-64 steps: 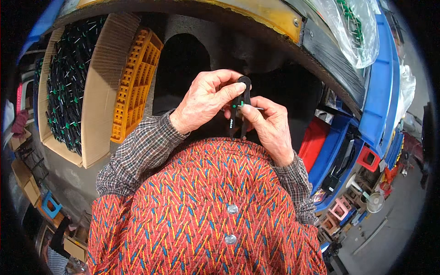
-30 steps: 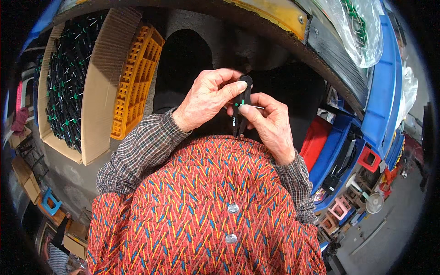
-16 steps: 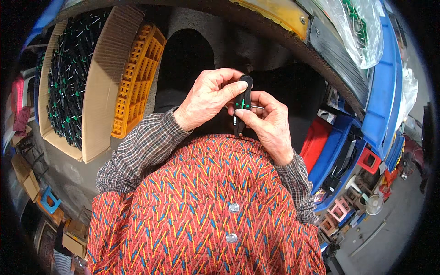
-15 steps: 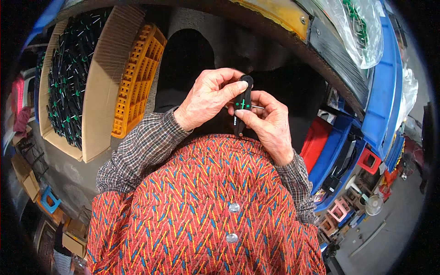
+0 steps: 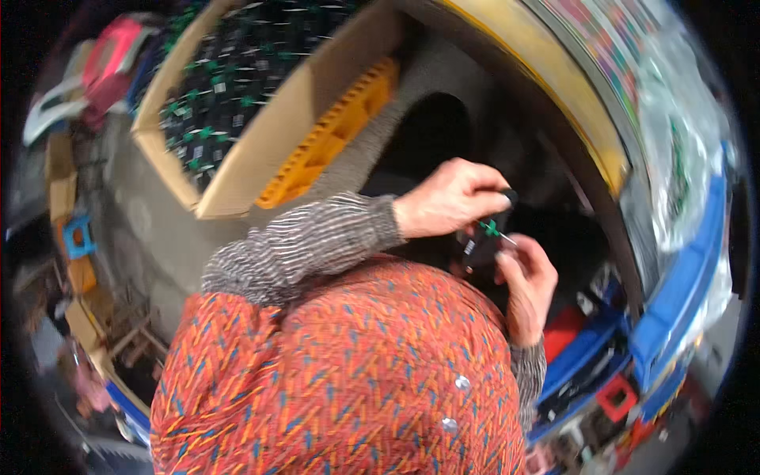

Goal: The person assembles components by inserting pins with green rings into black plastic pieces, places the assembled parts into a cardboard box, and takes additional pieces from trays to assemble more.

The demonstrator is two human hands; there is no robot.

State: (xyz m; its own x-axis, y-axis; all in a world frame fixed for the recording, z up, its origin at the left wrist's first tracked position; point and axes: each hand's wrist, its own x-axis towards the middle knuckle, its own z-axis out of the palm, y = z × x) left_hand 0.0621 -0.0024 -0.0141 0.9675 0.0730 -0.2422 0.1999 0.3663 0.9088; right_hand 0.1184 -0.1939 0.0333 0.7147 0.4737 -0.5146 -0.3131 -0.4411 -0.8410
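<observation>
left hand (image 5: pixel 447 199), right hand (image 5: pixel 528 279), small black part (image 5: pixel 480 241); cardboard box (image 5: pixel 273 150)

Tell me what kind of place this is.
Likely a small assembly workshop or piecework station: a cardboard box packed with black-and-green parts, an orange plastic crate, blue bins, and both hands on one small black part.

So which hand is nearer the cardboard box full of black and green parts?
Left. The left hand is lower right of the cardboard box; the right hand is farther right, below the small black part.
</observation>
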